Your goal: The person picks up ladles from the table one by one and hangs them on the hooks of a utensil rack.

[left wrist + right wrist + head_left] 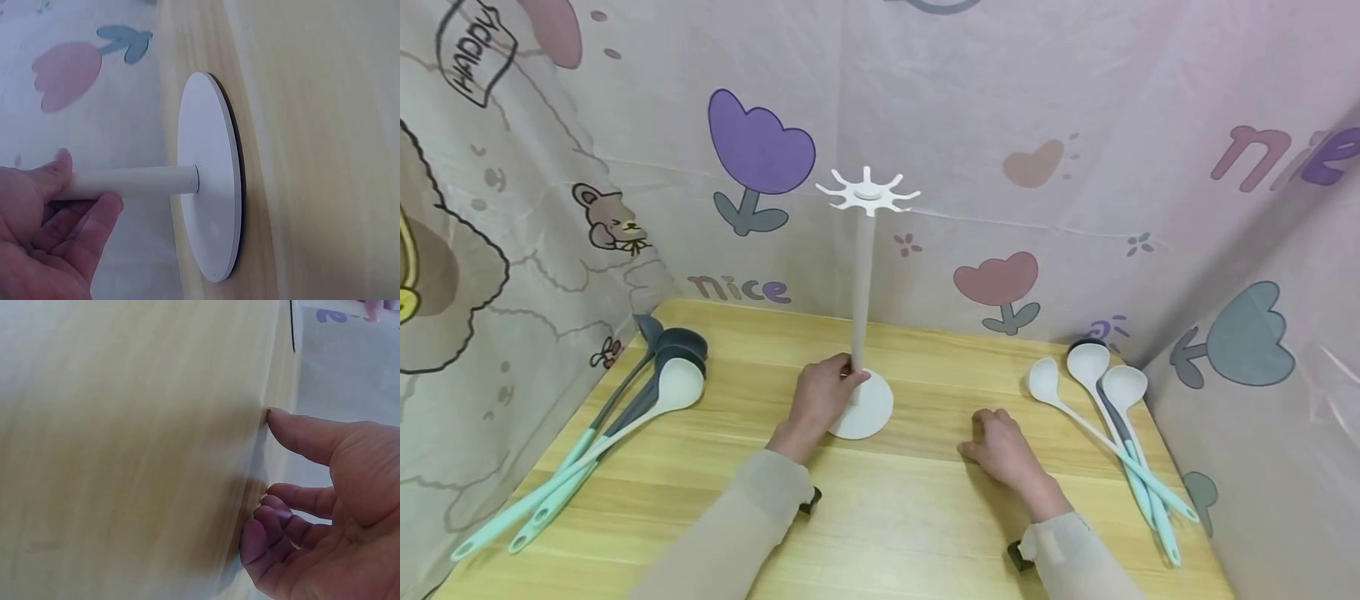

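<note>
A white utensil stand (862, 275) rises upright near the table's middle, with a round base and a ring of hooks on top. My left hand (823, 396) grips its pole just above the base; the left wrist view shows the thumb and fingers curled round the pole (144, 180). To the right of the stand, my right hand (1002, 448) rests with fingertips at the tabletop, fingers loosely bent and holding nothing. In the right wrist view a gap shows between the thumb (306, 434) and the fingers.
At the left lies a pile of ladles and spoons with mint handles, a white ladle (681, 384) on top. Another pile at the right includes a small white ladle (1043, 381). The wooden table (917, 533) meets printed curtains (925, 108) at its back and sides.
</note>
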`<state>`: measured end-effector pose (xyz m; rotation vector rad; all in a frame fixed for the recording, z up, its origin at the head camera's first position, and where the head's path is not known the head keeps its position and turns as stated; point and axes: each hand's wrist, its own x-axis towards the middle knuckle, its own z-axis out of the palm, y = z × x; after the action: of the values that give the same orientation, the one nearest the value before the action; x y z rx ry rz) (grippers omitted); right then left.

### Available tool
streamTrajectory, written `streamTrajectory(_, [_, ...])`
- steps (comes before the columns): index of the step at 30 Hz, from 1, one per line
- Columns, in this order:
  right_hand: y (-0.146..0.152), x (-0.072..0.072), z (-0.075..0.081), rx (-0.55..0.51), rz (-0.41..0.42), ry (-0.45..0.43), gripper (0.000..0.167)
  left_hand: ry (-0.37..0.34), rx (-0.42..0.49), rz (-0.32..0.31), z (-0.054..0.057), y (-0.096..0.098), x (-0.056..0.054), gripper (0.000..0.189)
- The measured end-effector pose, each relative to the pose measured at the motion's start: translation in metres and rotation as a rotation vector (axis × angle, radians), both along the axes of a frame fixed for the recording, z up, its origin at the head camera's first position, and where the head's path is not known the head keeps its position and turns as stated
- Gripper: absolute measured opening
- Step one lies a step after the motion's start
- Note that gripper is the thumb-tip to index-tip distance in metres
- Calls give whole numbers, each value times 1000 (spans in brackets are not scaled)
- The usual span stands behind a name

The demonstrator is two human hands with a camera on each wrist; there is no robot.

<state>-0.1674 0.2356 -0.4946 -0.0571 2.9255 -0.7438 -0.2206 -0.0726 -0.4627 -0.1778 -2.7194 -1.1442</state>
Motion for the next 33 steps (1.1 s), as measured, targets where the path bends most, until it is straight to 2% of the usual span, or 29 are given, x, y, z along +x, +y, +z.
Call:
streamTrajectory(7, [1,-3,-1,10,10,6,60,23,9,-40,-2,20,13,24])
streamTrajectory(12, [1,-6,1,15,6,47,58,53,26,-86,2,28,13,22])
streamTrajectory(16, [1,-2,-3,0,-11,54,60,18,32,-134,11,26,16,28])
streamTrajectory(19, [0,6,-9,-12,-17,32,61,-1,52,-169,22,20,23,35])
streamTrajectory(23, [-1,15,-13,-21,-12,31,61,35,89,-203,31,19,30,30])
streamTrajectory(28, [0,12,-10,-16,-7,52,61,133,90,-209,31,21,26,23])
streamTrajectory(33, [1,5,-5,-6,-4,66,60,150,68,-222,36,20,18,26])
